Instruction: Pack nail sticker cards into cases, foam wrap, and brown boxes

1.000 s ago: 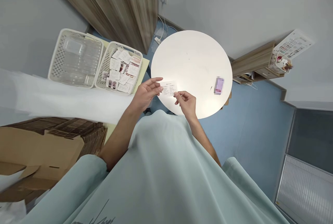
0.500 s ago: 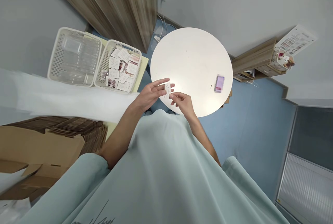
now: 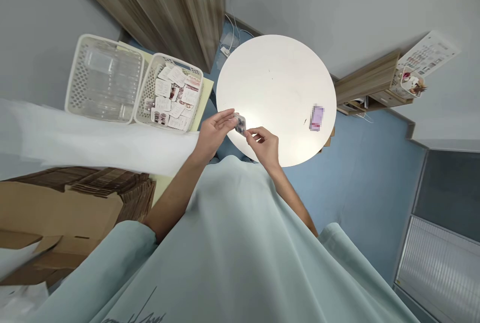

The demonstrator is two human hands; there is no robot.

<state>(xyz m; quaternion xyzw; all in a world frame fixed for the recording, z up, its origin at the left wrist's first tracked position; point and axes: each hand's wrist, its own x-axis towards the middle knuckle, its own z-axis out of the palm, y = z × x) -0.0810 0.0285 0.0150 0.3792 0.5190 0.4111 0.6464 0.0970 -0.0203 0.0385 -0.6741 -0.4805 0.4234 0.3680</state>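
Note:
Between my two hands is a small flat pack (image 3: 240, 125), its front clear-looking with dark spots; I cannot make out what is inside. My left hand (image 3: 214, 134) pinches its left edge between thumb and fingers. The thumb and fingertips of my right hand (image 3: 265, 147) close on its lower right corner. Both hands hold the pack above the near edge of a round white table (image 3: 277, 78).
To the left, a white basket (image 3: 145, 113) is full of similar small packs and printed cards. Another basket (image 3: 73, 75) beside it holds clear plastic boxes. A purple object (image 3: 317, 117), pixelated, lies on the table's right side. Folded cardboard (image 3: 131, 195) is stacked at lower left.
The pack has been turned over: its white printed side faced up before, and now its dark-spotted side shows. Both hands stay close together in nearly the same place.

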